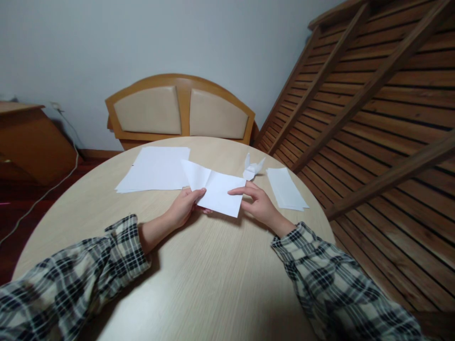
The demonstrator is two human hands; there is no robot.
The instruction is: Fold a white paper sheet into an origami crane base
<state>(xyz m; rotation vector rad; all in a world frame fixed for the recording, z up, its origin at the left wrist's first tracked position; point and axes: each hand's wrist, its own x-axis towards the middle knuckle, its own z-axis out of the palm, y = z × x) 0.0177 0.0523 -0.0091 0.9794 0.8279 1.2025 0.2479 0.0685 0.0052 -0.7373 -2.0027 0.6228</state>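
Note:
A folded white sheet of paper (222,192) is held just above the round table, with a flap standing up at its left end. My left hand (185,204) pinches its left lower edge, thumb on top and fingers underneath. At the right end my right hand (259,202) grips the same sheet, index finger stretched over the top face and other fingers at or under the edge. Just beyond the right hand stands a small folded paper figure (252,168) with two upright points.
A stack of white paper (156,168) lies at the table's back left. Narrow paper strips (287,188) lie at the right on the round wooden table (199,284). A padded headboard (185,109) stands behind, and a slatted wooden frame (373,118) leans at the right.

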